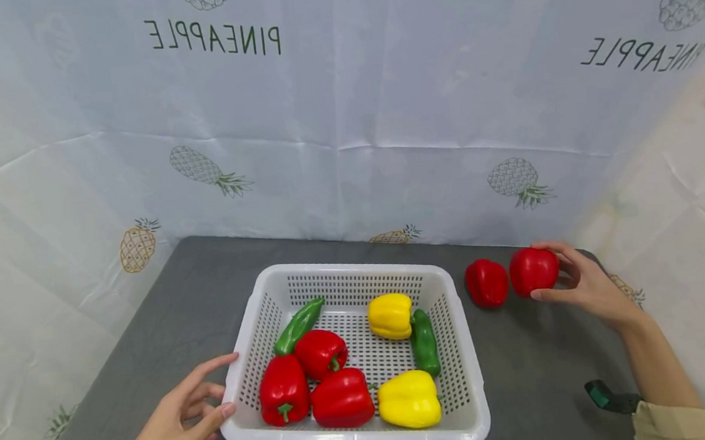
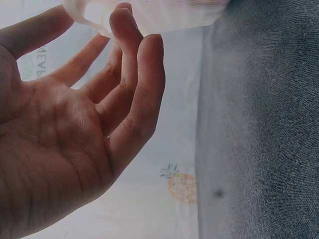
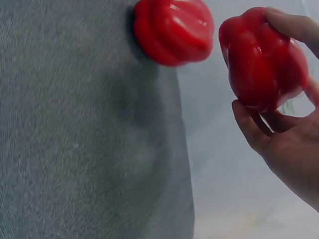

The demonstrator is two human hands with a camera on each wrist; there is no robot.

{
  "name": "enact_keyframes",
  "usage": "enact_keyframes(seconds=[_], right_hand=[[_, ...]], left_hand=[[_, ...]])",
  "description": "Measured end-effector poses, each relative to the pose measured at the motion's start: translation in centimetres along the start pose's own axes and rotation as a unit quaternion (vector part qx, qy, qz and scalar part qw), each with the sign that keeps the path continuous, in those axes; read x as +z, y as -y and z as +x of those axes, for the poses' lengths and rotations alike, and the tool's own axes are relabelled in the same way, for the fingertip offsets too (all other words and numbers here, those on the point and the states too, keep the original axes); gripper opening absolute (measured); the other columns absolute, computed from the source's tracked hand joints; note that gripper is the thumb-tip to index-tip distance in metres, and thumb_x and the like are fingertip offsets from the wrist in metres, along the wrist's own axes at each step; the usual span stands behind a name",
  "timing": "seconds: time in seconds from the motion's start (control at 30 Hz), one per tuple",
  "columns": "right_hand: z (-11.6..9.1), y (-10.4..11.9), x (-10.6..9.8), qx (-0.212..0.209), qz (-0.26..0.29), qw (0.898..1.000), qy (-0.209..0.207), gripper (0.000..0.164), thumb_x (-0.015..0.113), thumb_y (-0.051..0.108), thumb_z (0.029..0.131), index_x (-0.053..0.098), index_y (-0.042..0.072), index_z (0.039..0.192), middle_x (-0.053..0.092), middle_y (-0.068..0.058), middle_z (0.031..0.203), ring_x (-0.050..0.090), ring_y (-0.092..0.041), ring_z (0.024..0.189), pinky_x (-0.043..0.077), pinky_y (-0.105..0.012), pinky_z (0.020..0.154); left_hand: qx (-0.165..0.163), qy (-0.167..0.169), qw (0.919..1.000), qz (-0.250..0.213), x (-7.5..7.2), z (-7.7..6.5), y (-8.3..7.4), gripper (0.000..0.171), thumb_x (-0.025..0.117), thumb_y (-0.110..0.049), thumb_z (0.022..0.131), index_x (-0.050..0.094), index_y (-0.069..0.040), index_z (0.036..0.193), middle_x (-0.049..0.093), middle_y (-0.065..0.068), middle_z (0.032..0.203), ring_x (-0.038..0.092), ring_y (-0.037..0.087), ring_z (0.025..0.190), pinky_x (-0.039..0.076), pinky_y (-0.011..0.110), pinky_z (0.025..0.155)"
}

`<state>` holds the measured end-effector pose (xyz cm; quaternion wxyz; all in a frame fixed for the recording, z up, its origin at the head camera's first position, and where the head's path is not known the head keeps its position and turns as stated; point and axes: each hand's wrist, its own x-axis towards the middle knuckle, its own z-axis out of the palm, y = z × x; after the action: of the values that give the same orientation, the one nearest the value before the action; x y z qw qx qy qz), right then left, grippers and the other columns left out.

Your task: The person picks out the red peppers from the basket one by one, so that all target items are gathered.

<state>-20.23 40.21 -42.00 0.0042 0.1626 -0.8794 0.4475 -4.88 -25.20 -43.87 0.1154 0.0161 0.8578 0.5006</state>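
Note:
My right hand (image 1: 581,282) grips a red bell pepper (image 1: 534,271) between thumb and fingers, held up off the grey table in the right wrist view (image 3: 264,62). Just left of it lies another red bell pepper (image 1: 487,283). My left hand (image 1: 170,418) is at the left rim of a white perforated basket (image 1: 356,435), index fingertip and thumb touching the rim, the other fingers loosely bent outside it. Inside the basket are several red bell peppers (image 1: 343,398), two yellow bell peppers (image 1: 409,400), a long green pepper (image 1: 300,326) and a dark green cucumber-like vegetable (image 1: 425,343).
A grey tabletop (image 1: 538,387) carries everything. Behind it and at the sides hangs white cloth (image 1: 339,92) printed with pineapples. Near my right forearm is a small black and green object (image 1: 610,397).

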Motion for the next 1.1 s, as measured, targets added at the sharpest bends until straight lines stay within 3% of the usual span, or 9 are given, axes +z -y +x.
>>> enact_keyframes(seconds=[0.3, 0.8, 0.97, 1.1], right_hand=[[0.1, -1.8, -0.2, 0.030, 0.002, 0.999, 0.013, 0.076, 0.082, 0.007, 0.092, 0.044, 0.010, 0.158, 0.052, 0.020, 0.139, 0.058, 0.004, 0.119, 0.063, -0.026, 0.084], [0.6, -4.7, 0.1, 0.052, -0.001, 0.998, 0.033, 0.073, 0.083, 0.011, 0.094, 0.044, 0.004, 0.155, 0.054, 0.020, 0.134, 0.060, 0.010, 0.114, 0.060, -0.020, 0.088], [0.8, -5.3, 0.5, 0.060, 0.002, 0.997, 0.037, 0.075, 0.083, 0.012, 0.093, 0.043, 0.004, 0.156, 0.053, 0.017, 0.137, 0.059, 0.011, 0.113, 0.062, -0.025, 0.086], [0.8, -5.5, 0.7, 0.063, 0.003, 0.997, 0.039, 0.077, 0.084, 0.012, 0.093, 0.042, 0.004, 0.157, 0.052, 0.006, 0.143, 0.059, 0.010, 0.114, 0.062, -0.025, 0.086]], left_hand=[[0.002, -0.001, 1.0000, -0.006, 0.0, 0.0, 0.0, 0.073, 0.076, -0.024, 0.102, 0.040, -0.014, 0.164, 0.073, 0.014, 0.113, 0.073, 0.012, 0.078, 0.061, 0.030, 0.071], [0.008, 0.000, 1.0000, -0.004, 0.0, 0.0, 0.1, 0.072, 0.075, -0.024, 0.103, 0.039, -0.014, 0.164, 0.073, 0.015, 0.113, 0.074, 0.011, 0.079, 0.061, 0.029, 0.071], [0.005, -0.002, 1.0000, -0.004, 0.0, 0.0, 0.1, 0.072, 0.075, -0.024, 0.103, 0.040, -0.014, 0.164, 0.073, 0.014, 0.113, 0.073, 0.011, 0.078, 0.060, 0.028, 0.070], [-0.007, 0.000, 1.0000, -0.004, 0.0, 0.0, 0.1, 0.073, 0.075, -0.026, 0.102, 0.039, -0.014, 0.165, 0.074, 0.014, 0.114, 0.073, 0.010, 0.081, 0.061, 0.029, 0.070]])
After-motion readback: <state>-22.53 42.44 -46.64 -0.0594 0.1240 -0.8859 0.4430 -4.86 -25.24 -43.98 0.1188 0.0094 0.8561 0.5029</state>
